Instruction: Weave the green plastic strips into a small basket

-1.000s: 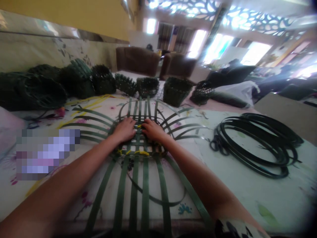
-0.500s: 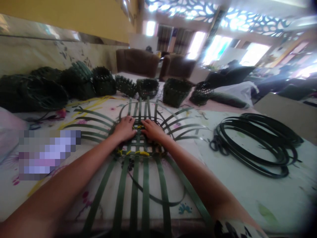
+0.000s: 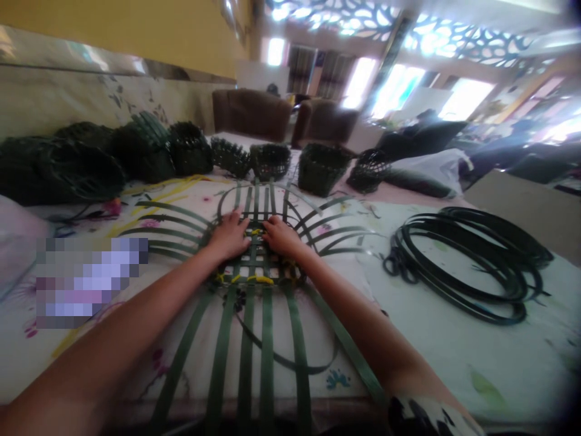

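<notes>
A woven basket base of flat green plastic strips lies in front of me, its strip ends fanning out on all sides and yellow ties along its near edge. My left hand rests on its far left part, fingers bent over the weave. On the far right part, my right hand has its thumb and fingers closed on the strips. Both hands grip the base near its far rim; the fingertips are partly hidden. A loose strip curves under the near strip ends.
Finished-looking green baskets line the back of the table. To the right lie a coil of dark green strip and black scissors. Yellow strips lie at the left, and a white plastic bag sits at the back right.
My right hand has shifted very slightly to the right along the far part of the base. My left hand stays nearly where it was.
</notes>
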The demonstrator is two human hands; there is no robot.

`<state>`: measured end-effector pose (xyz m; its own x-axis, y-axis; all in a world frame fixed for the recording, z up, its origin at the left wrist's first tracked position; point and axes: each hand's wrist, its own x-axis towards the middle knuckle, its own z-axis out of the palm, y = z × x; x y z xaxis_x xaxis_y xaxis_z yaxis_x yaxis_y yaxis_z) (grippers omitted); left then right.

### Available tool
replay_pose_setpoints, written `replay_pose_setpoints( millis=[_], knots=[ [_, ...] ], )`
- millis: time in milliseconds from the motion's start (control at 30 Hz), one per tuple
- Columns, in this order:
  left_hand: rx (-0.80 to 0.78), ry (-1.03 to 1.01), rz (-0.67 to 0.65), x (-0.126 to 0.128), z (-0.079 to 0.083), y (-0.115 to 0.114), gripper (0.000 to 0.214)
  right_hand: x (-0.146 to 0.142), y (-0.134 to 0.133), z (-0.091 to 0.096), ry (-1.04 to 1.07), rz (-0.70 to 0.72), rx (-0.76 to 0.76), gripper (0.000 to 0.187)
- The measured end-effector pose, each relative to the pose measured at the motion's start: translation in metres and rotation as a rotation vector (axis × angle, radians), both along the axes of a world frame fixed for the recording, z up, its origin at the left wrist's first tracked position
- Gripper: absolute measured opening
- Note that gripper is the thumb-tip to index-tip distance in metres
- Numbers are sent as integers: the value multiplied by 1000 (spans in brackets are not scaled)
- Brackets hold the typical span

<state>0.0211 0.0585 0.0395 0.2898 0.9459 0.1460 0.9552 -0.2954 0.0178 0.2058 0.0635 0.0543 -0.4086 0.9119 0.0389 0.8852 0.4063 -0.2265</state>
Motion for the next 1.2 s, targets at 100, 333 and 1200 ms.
replay_pose_setpoints(
  millis=[100, 333, 1200],
  knots=[
    [-21, 3, -41, 0, -1, 1, 58, 2, -3, -3, 14, 1, 4, 42],
    [-35, -13, -42, -2, -6, 7, 63, 8, -1, -11, 112, -88, 91, 51],
    [-96, 54, -48, -4, -3, 3, 62, 12, -8, -10, -106, -61, 60, 70]
  ],
)
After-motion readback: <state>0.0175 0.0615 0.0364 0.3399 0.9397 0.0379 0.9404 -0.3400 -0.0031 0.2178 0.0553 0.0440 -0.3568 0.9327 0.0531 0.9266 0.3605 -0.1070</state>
